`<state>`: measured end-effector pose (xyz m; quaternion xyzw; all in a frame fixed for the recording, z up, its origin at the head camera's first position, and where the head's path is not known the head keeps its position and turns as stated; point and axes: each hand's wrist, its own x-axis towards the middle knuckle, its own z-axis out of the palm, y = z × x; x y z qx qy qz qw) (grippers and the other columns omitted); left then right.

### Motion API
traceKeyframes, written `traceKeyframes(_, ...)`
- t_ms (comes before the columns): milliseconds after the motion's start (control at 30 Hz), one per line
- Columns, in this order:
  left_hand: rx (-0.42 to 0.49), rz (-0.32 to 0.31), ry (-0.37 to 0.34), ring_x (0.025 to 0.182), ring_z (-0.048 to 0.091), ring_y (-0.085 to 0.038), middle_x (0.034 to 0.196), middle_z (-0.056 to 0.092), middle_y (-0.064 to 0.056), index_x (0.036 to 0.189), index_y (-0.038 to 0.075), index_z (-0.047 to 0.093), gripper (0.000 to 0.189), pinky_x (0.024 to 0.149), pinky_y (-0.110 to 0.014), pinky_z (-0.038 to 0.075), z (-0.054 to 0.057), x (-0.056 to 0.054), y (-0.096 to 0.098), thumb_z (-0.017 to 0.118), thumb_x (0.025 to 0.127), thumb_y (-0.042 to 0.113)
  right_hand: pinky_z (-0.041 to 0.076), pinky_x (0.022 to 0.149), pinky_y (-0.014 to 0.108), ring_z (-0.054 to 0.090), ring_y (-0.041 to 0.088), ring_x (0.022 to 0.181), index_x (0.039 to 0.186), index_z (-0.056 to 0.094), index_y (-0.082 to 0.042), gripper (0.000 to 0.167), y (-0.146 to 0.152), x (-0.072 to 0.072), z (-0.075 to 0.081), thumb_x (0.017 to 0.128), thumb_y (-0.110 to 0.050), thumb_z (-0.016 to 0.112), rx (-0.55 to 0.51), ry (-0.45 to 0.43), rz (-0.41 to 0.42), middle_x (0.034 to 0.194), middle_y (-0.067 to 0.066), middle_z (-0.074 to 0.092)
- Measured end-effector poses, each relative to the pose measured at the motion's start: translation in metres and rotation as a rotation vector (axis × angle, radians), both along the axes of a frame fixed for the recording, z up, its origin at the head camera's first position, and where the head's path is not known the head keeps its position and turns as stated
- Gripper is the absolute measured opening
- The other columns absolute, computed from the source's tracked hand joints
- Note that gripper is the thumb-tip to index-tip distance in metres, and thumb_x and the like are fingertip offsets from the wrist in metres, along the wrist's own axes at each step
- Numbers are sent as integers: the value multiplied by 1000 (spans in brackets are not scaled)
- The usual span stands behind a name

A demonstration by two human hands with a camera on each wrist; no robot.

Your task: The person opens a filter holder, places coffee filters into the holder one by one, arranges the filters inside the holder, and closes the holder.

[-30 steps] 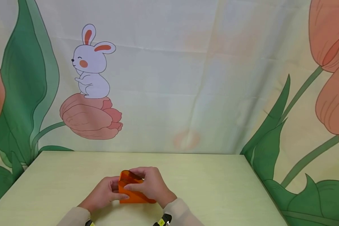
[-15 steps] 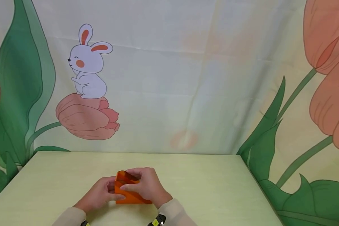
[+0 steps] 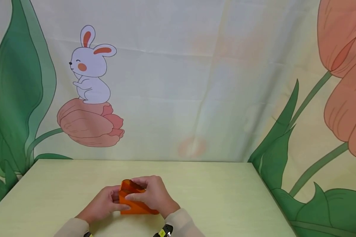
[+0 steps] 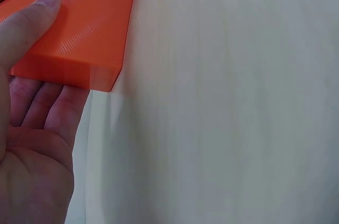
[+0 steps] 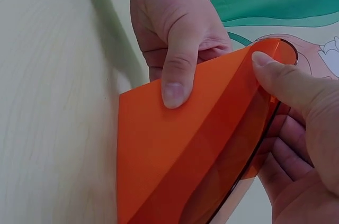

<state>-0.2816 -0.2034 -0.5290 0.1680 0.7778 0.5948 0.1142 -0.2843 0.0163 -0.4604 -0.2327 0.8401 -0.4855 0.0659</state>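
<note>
Both hands hold a wedge-shaped orange plastic case (image 3: 137,208) with a see-through, rounded upper part. Its lower edge is at the table surface in the head view. My left hand (image 3: 103,203) grips the left end, thumb on the near face (image 4: 95,28) and fingers behind or under it. From above, my right hand (image 3: 158,194) pinches the sloping upper part. In the right wrist view that thumb presses near the clear rounded end (image 5: 288,52), with the other fingers on the far side. Whether anything lies inside the case cannot be made out.
A pale wood-grain table (image 3: 219,197) extends around the hands. Behind it hangs a printed cloth (image 3: 166,82) with a rabbit (image 3: 92,75) and tulips. Dark wrist straps (image 3: 165,230) show at the sleeves.
The whole head view has shifted a little, so backdrop, table, hands and case appear farther left. Both hands keep the same hold on the orange case.
</note>
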Motion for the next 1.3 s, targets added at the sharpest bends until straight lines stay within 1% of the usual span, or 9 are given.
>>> traceKeyframes(133,-3,-13,-5,109,73,-24,130,71,-14,138,2,61,63,92,-28,61,0,-1,1,85,84,21,59,94,25,71,6,99,123,76,-20,46,2,-1,0,80,-30,88,9,-4,4,110,-10,78)
traceKeyframes(333,-39,-11,0,109,73,-22,130,71,-13,138,3,61,63,92,-27,61,0,-2,-2,86,83,24,59,93,23,71,4,97,121,77,-20,45,-2,-1,0,79,-29,89,-13,-22,-7,108,-11,78)
traceKeyframes(567,-52,-14,-4,109,73,-22,130,71,-13,138,3,61,64,92,-28,61,1,-2,-4,86,83,24,59,93,23,71,3,98,122,77,-20,45,-4,0,1,79,-29,89,-6,-20,-17,108,-10,78)
traceKeyframes(733,-53,-24,18,106,74,-21,127,73,-13,135,2,63,61,91,-27,61,3,-3,-5,87,83,23,58,93,21,71,4,99,123,76,-20,46,-4,1,-1,80,-30,88,-8,-2,-11,110,-10,78)
traceKeyframes(933,-85,-28,50,104,74,-22,122,75,-13,130,1,66,56,91,-27,61,6,-2,-6,88,82,22,58,95,23,72,5,103,124,76,-18,47,-5,2,0,80,-31,88,-3,28,2,113,-10,77)
traceKeyframes(1100,-102,-22,49,105,74,-23,122,74,-12,130,1,66,58,92,-27,60,8,-2,-6,88,81,23,58,97,26,71,4,104,124,75,-21,47,-5,1,-2,80,-32,87,5,15,-6,114,-12,76)
traceKeyframes(1133,-118,-20,52,105,73,-22,122,74,-11,130,3,66,57,93,-29,60,9,-2,-5,88,81,24,58,98,26,71,4,105,125,74,-22,48,-4,1,-3,80,-32,87,3,14,-1,115,-12,76)
traceKeyframes(1200,-166,-7,49,109,72,-23,123,74,-8,130,6,67,58,100,-38,58,11,-1,-4,89,80,27,57,99,27,69,4,108,129,72,-26,51,-2,0,-6,81,-34,87,-1,12,7,119,-16,73)
traceKeyframes(1300,-248,-3,46,122,66,-28,128,72,-3,131,12,67,61,113,-55,47,15,0,-4,91,77,31,55,103,31,65,6,117,137,64,-34,58,8,-3,-11,83,-37,86,-57,32,39,132,-19,66)
